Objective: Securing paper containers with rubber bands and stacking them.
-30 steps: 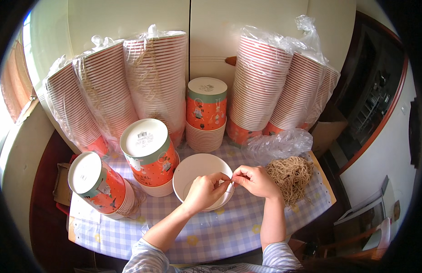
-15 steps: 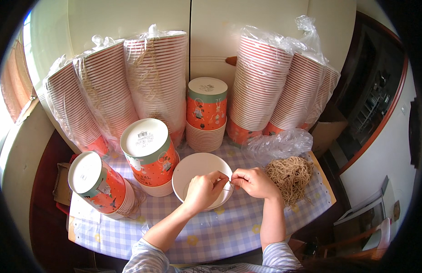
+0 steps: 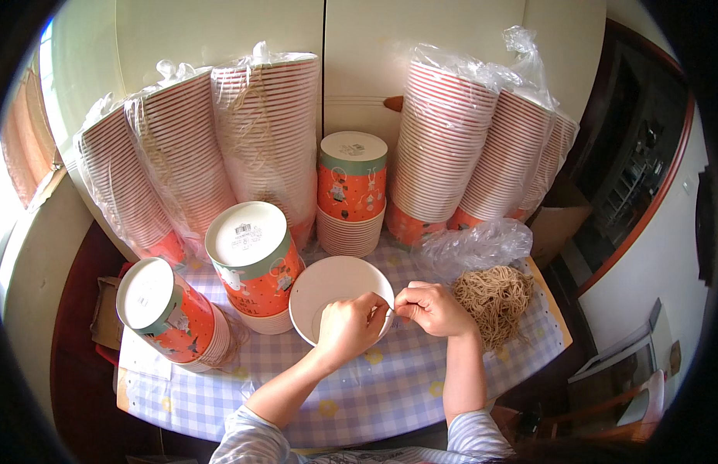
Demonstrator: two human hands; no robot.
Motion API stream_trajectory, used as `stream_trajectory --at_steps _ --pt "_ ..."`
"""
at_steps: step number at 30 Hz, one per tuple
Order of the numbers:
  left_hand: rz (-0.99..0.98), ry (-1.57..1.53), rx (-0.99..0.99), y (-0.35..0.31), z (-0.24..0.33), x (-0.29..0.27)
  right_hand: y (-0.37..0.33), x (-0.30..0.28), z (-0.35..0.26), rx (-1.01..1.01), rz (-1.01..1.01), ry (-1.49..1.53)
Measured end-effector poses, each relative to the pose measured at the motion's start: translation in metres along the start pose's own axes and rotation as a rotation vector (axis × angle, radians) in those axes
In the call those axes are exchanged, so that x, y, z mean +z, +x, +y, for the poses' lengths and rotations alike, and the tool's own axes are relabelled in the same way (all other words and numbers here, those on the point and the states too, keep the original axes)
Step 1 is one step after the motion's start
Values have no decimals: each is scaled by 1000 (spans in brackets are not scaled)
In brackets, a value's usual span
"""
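A white-lined paper bucket [image 3: 340, 278] stands mouth up at the table's middle, its opening tipped toward me. My left hand [image 3: 350, 325] reaches over the opening, thumb and fingers pinched at the right rim; what they grip is too small to make out. Just outside that rim my right hand [image 3: 432, 309] is closed, fingertips pressed together on what looks like a thin string, mostly hidden. Both hands' fingertips nearly meet. A tangled heap of tan string [image 3: 492, 305] lies right of my right hand.
Upside-down stacks of orange and green paper buckets stand left [image 3: 173, 313], left of centre [image 3: 254, 267] and behind [image 3: 351, 193]. Tall plastic-wrapped bucket stacks [image 3: 266, 131] line the back on both sides. Crumpled clear plastic [image 3: 483, 243] lies behind the string. A checked cloth [image 3: 297, 402] covers the table.
The bucket has shifted slightly left and away from me. My fingertips have drawn a little closer to the rim, and a dark strand seen between them before is now hardly visible.
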State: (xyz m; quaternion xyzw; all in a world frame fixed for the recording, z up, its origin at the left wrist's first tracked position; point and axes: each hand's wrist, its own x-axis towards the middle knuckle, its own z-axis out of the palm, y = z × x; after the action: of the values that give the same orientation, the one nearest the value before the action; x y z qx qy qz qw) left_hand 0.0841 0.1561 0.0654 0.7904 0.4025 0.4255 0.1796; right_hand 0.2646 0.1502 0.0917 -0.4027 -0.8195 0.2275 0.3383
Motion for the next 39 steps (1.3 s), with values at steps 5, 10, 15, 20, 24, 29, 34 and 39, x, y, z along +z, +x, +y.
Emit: stream_trajectory --at_steps 5,10,15,20,24,29,34,39 --pt "4 15 16 -1 -2 1 1 4 6 19 -18 119" --pt "-16 -94 -50 4 -4 -4 -1 6 9 163 -19 333" --pt "-138 -55 -23 5 2 -12 -4 1 12 185 -2 248" --pt "-201 172 88 -1 14 -26 -12 -11 21 197 60 284" --pt "-469 306 159 -3 9 -34 -18 -22 18 206 118 321" --pt "-411 415 245 -4 1 -29 -25 -27 12 241 113 232" --pt "-205 449 290 3 -12 -26 -23 -27 -3 214 20 156" --pt "-30 447 235 17 -42 -12 -18 -22 -9 205 -163 16"
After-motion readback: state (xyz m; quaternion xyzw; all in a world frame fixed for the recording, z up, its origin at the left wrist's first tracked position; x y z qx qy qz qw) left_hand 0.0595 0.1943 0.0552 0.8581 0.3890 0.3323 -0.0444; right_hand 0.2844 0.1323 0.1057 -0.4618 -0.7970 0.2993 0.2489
